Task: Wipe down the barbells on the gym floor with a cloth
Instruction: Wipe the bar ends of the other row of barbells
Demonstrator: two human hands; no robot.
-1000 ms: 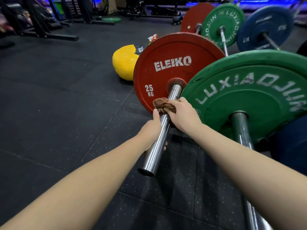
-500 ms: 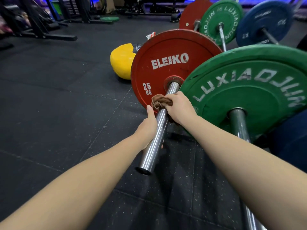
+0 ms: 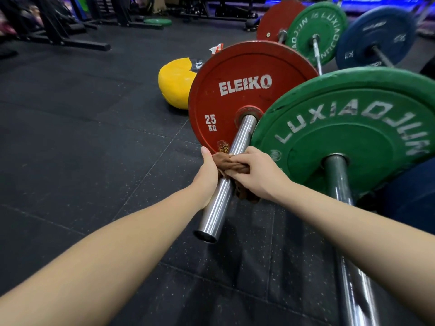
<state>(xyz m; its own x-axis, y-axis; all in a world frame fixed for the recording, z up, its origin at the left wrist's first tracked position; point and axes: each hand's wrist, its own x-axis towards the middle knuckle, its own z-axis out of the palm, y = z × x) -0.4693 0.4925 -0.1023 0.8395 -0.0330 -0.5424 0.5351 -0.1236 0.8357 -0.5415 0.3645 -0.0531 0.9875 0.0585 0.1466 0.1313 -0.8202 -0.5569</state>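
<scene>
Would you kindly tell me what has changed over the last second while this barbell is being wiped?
The right hand has slid the brown cloth along the barbell sleeve, away from the red plate toward the free end, uncovering a gold sticker on the plate. The left hand keeps gripping the sleeve at about the same spot; nothing was let go, and the red plate has not moved.

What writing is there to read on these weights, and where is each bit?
"ELEIKO": red plate.
"25 KG": the same red plate.
"LUXIAOJUN": near green plate; far green plate too.
Unreadable: blue plate lettering, gold sticker on the red plate.
</scene>
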